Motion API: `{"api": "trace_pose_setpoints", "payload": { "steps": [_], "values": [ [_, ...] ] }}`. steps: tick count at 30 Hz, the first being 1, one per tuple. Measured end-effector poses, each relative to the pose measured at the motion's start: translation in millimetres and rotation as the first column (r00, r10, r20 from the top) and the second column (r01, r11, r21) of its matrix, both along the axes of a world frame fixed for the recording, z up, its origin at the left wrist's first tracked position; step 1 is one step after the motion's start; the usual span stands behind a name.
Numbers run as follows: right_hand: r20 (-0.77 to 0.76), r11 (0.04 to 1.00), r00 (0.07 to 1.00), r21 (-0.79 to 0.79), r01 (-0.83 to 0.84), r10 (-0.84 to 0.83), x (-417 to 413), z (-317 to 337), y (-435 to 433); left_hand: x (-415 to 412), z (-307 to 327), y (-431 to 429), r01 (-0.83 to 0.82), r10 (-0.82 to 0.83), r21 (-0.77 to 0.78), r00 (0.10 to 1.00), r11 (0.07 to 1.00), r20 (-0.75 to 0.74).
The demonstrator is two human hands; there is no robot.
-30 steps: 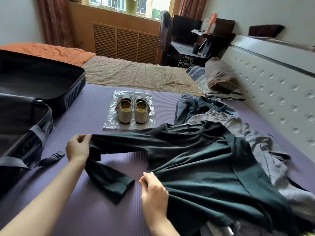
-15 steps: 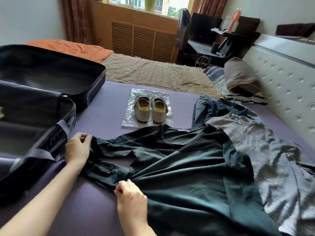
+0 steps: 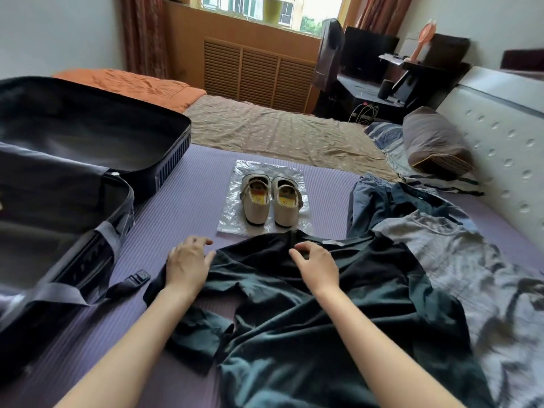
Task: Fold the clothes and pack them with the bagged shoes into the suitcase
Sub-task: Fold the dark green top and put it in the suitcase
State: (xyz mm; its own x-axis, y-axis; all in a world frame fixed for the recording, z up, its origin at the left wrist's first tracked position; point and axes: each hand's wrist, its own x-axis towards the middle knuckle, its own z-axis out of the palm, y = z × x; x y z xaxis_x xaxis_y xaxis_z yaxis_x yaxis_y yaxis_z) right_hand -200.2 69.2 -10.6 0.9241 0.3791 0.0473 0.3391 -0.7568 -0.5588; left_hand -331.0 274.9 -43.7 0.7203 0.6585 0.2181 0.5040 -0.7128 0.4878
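Progress: early. The dark green shirt (image 3: pixel 309 334) lies crumpled and unfolded at the near edge of the purple mat (image 3: pixel 182 201). My left hand (image 3: pixel 188 267) rests on one sleeve, fingers loose and spread, gripping nothing. My right hand (image 3: pixel 316 266) sits near the collar with fingertips curled onto the cloth, and I cannot tell whether they pinch it. The grey garment (image 3: pixel 441 260) and blue garment (image 3: pixel 371 201) lie heaped toward the right edge, unfolded. The shoes (image 3: pixel 270 201) stand on top of the flat plastic bag (image 3: pixel 250 167) mid-mat, not yet bagged. The suitcase (image 3: pixel 173 160) lies open at the left edge; no clothes show inside it.
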Motion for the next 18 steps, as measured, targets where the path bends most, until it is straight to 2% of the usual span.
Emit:
{"api": "trace_pose_setpoints", "payload": {
  "steps": [5, 9, 13, 15, 18],
  "values": [
    [-0.025, 0.996, 1.0, -0.094, -0.007, 0.005, 60, -7, 25, 21, -14, 8, 0.04, -0.041, -0.152, 0.999, 0.988, -0.006],
    [0.016, 0.971, 0.999, -0.236, -0.027, 0.031, 80, -11, 44, 23, -28, 15, 0.021, -0.025, -0.125, 0.999, 0.992, -0.026],
    [0.027, 0.929, 1.0, -0.37, 0.0, 0.011, 93, -18, 48, 16, -33, 17, 0.044, -0.036, -0.142, 0.997, 0.989, 0.064],
    [0.043, 0.944, 0.999, -0.33, 0.012, 0.002, 97, -18, 48, 12, -34, 19, 0.049, -0.029, -0.159, 0.991, 0.986, 0.127],
    [0.016, 0.998, 1.0, -0.053, 0.017, -0.017, 100, -9, 48, 4, -32, 26, 0.053, 0.019, -0.272, 0.967, 0.961, 0.254]
  ]
}}
